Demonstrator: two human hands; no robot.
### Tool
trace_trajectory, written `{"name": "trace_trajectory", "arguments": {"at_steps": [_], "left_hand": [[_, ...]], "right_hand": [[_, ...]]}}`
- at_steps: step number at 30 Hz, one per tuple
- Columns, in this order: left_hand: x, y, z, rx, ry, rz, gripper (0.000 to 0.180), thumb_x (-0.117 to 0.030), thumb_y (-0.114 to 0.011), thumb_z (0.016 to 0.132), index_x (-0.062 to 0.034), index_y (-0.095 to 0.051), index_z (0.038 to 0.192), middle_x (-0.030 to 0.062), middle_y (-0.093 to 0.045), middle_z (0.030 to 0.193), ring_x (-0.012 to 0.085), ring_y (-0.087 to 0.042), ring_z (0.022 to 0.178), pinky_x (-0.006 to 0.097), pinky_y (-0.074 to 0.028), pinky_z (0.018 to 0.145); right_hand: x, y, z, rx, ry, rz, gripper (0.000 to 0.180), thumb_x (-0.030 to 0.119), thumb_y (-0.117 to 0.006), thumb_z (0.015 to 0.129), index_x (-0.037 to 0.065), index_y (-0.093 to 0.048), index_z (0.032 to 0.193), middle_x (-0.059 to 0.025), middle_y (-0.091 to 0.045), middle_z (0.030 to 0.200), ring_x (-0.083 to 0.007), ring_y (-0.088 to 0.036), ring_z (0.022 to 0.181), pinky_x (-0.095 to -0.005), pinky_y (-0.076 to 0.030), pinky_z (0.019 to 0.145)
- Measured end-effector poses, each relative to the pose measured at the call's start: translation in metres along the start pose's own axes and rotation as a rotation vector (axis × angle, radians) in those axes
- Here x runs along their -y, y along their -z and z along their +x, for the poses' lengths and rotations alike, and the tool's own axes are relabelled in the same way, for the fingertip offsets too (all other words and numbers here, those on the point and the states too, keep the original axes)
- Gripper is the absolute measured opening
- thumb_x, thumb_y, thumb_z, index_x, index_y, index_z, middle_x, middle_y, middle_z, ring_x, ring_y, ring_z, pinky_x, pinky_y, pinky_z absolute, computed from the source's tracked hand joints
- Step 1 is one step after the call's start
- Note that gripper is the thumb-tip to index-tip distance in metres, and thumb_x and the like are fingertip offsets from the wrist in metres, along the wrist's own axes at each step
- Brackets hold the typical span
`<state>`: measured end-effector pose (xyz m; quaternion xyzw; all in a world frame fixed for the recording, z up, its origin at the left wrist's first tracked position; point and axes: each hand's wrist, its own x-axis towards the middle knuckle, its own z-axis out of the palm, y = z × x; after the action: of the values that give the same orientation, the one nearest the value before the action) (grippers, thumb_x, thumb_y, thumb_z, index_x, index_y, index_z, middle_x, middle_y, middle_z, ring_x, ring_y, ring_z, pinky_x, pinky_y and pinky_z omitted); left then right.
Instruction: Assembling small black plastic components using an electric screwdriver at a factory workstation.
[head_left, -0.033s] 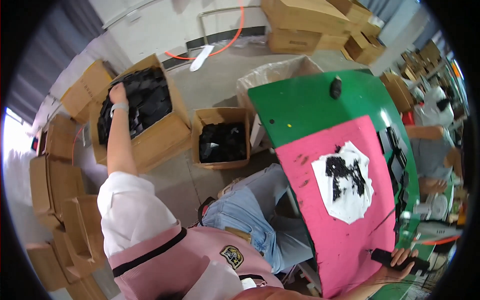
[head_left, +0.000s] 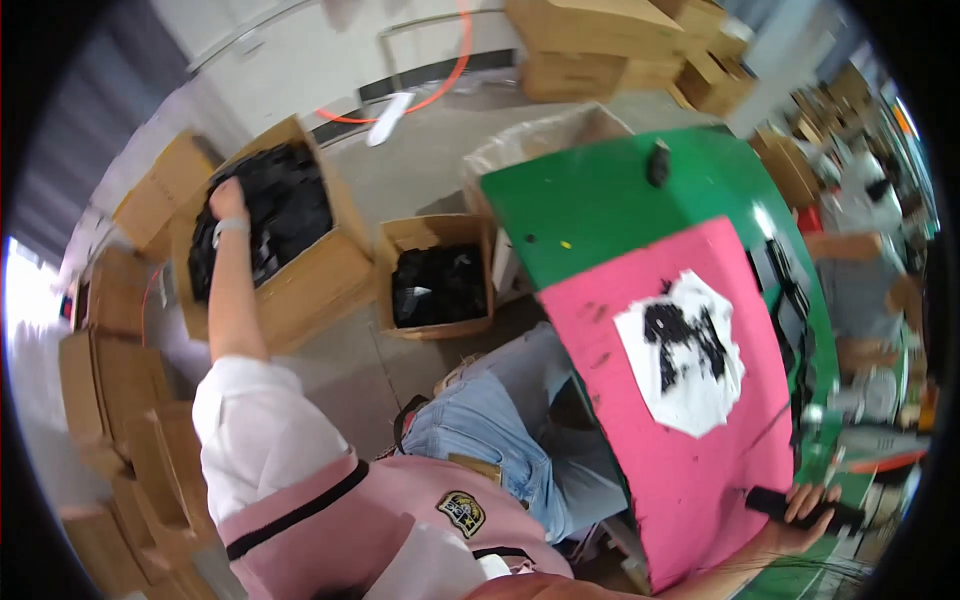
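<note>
At far left, my left hand (head_left: 228,198) reaches into a large cardboard box (head_left: 310,275) of flat black pieces (head_left: 292,205). Its fingers are curled down among them, and whatever they grip is hidden. My right hand (head_left: 812,506) is wrapped round a black electric screwdriver (head_left: 770,502) at the lower right, over the table's edge. The screwdriver points left, toward a pink mat (head_left: 690,500). On that mat lies a crumpled white sheet (head_left: 705,405) with small black bits (head_left: 663,335) heaped on it, too small to name.
The mat covers part of a green table (head_left: 590,195). Black strips (head_left: 790,285) lie along its right side; a small dark object (head_left: 658,165) stands at the back. A smaller box (head_left: 435,330) of black pieces sits between. Another person (head_left: 855,290) is at the right.
My left hand has shifted slightly left and down within the large box. My right hand still holds the screwdriver. The whole view has moved a little.
</note>
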<state>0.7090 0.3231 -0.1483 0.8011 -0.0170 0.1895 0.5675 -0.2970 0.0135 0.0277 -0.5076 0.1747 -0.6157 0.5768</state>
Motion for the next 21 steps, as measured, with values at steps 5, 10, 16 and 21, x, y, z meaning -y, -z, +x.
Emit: {"name": "trace_trajectory", "arguments": {"at_steps": [5, 10, 16, 21], "left_hand": [[-0.025, -0.071, -0.076, 0.323, 0.241, -0.299, 0.023, -0.019, -0.056, 0.085, -0.0097, -0.063, 0.105, 0.0015, -0.063, 0.093, 0.0127, -0.057, 0.079, 0.027, -0.043, 0.061], [-0.188, -0.148, -0.213, 0.714, -0.104, -0.302, 0.024, -0.013, -0.055, 0.084, -0.0085, -0.064, 0.106, -0.0016, -0.062, 0.094, 0.0087, -0.056, 0.083, 0.024, -0.044, 0.068], [-0.37, -0.209, -0.444, 1.282, -0.576, -0.418, 0.021, -0.018, -0.059, 0.084, -0.0058, -0.065, 0.1, 0.0022, -0.064, 0.087, 0.0103, -0.057, 0.078, 0.025, -0.045, 0.065], [-0.444, -0.245, -0.627, 1.605, -0.736, -0.408, 0.053, -0.041, -0.064, 0.08, 0.0028, -0.056, 0.109, 0.014, -0.064, 0.098, 0.0221, -0.06, 0.086, 0.034, -0.048, 0.075]], "right_hand": [[0.015, -0.013, -0.001, -0.216, -0.071, -0.139, 0.024, 0.022, -0.049, 0.092, 0.005, -0.048, 0.108, 0.0005, -0.036, 0.062, -0.0083, -0.033, 0.049, -0.0212, -0.031, 0.043], [0.027, -0.019, 0.0, -0.515, -0.269, -0.894, 0.028, 0.017, -0.066, 0.078, 0.001, -0.052, 0.096, -0.0023, -0.049, 0.06, -0.011, -0.045, 0.042, -0.025, -0.036, 0.039], [0.024, 0.041, -0.004, -0.552, -0.362, -1.645, 0.039, 0.028, -0.071, 0.068, -0.001, -0.053, 0.087, -0.011, -0.058, 0.066, -0.0214, -0.061, 0.057, -0.0341, -0.047, 0.053], [0.029, 0.092, -0.017, -0.701, -0.385, -1.737, 0.053, 0.038, -0.072, 0.065, -0.003, -0.057, 0.095, -0.0229, -0.064, 0.087, -0.0368, -0.063, 0.084, -0.0437, -0.048, 0.072]]}}
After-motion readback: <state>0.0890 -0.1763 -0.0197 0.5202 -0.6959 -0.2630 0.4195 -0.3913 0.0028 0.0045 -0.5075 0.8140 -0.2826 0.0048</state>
